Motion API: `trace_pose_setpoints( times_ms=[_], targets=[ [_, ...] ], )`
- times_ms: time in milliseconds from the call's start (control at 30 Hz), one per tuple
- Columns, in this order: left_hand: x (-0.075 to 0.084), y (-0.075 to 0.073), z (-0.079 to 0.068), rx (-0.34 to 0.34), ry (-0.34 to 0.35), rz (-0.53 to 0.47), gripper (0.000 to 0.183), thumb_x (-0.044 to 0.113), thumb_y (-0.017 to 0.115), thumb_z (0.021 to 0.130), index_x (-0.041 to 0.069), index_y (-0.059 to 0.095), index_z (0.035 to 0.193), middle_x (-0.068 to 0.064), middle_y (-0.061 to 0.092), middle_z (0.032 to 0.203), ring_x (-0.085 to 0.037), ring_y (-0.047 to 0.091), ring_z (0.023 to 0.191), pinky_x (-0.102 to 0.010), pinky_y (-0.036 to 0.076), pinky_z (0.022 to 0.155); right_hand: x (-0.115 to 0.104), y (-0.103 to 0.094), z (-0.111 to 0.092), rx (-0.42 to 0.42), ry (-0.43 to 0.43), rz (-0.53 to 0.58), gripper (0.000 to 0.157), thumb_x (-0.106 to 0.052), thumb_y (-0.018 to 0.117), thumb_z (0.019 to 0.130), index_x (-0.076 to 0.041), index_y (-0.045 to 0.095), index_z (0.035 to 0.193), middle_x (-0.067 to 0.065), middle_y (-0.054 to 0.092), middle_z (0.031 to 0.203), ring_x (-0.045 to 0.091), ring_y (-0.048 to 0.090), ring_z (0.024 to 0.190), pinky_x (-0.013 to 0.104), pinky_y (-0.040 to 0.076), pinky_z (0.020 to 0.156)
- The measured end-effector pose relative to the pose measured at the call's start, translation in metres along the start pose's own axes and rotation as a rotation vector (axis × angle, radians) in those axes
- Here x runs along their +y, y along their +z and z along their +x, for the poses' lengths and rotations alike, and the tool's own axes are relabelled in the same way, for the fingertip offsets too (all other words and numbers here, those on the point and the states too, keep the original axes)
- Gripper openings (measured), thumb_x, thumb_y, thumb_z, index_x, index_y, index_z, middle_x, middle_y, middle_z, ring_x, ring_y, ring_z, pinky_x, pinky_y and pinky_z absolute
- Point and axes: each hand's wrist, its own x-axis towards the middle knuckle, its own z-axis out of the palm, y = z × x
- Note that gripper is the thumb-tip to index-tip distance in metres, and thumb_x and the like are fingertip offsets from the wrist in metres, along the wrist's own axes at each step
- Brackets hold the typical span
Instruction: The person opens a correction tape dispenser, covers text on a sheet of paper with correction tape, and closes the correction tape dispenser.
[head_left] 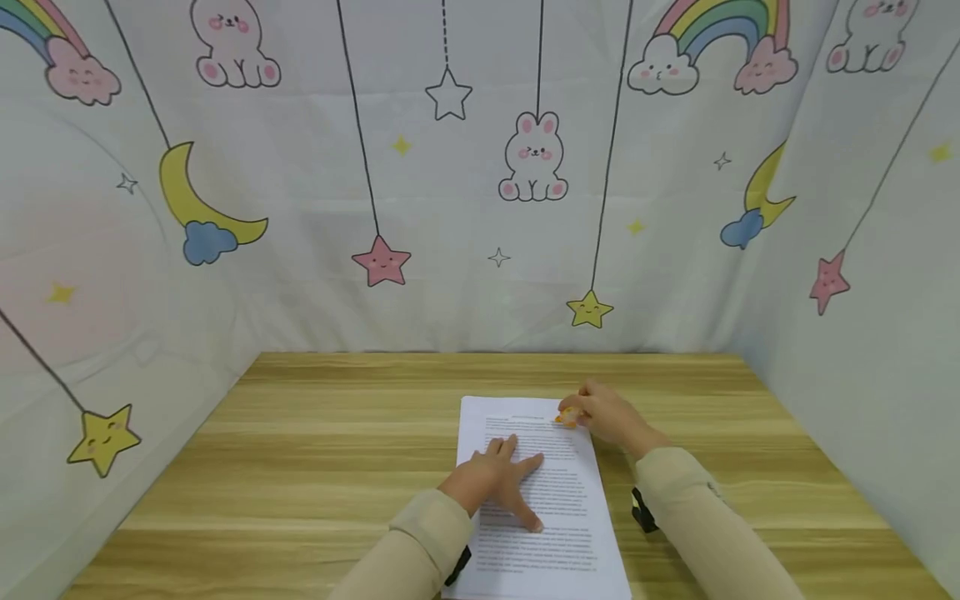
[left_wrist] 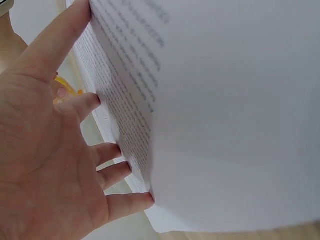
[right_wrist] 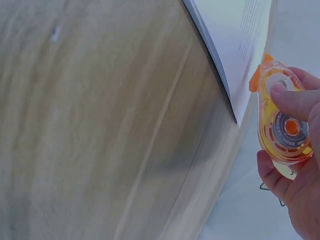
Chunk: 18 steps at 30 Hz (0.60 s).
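Note:
A stack of printed paper [head_left: 611, 579] lies on the table in front of me. My left hand [head_left: 504, 483] presses on the top sheet with spread fingers; in the left wrist view its fingertips [left_wrist: 127, 201] touch the page across the lines of print. My right hand [head_left: 611, 417] pinches a correction tape [head_left: 568, 417] at the upper right of the page, close over the ends of the first lines. Seen from the right wrist, the correction tape [right_wrist: 290, 126] has a clear orange case with round reels, and its orange tip points toward the sheet. The thumb lies across the case.
The wood-grain table [head_left: 337, 442] extends around the paper on both sides. Behind it and at both sides hangs a white curtain [head_left: 450, 200] printed with stars, moons, rabbits and rainbows. A black wrist strap [head_left: 642, 510] shows under the right sleeve.

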Motion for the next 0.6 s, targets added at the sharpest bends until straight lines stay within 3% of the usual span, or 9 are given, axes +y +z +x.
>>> trace_pose_setpoints(
  times_ms=[267, 600],
  targets=[
    [-0.004, 0.001, 0.000, 0.007, 0.025, 0.007, 0.094, 0.064, 0.072, 0.061, 0.044, 0.027, 0.141, -0.005, 0.012, 0.155, -0.032, 0.016, 0.141, -0.064, 0.033, 0.097, -0.013, 0.005, 0.007, -0.051, 0.028, 0.004, 0.026, -0.010, 0.065, 0.084, -0.020, 0.065, 0.107, 0.007, 0.058, 0.091, 0.022, 0.054, 0.082, 0.040, 0.047, 0.072],
    [-0.005, 0.002, 0.001, 0.018, 0.060, 0.013, 0.098, 0.064, 0.073, 0.062, 0.037, 0.026, 0.144, -0.006, 0.013, 0.155, -0.028, 0.014, 0.142, -0.056, 0.026, 0.107, -0.036, 0.008, 0.027, -0.077, 0.004, 0.039, 0.028, -0.009, 0.065, 0.084, -0.020, 0.065, 0.109, 0.005, 0.057, 0.090, 0.017, 0.051, 0.077, 0.037, 0.044, 0.070]
  ],
)
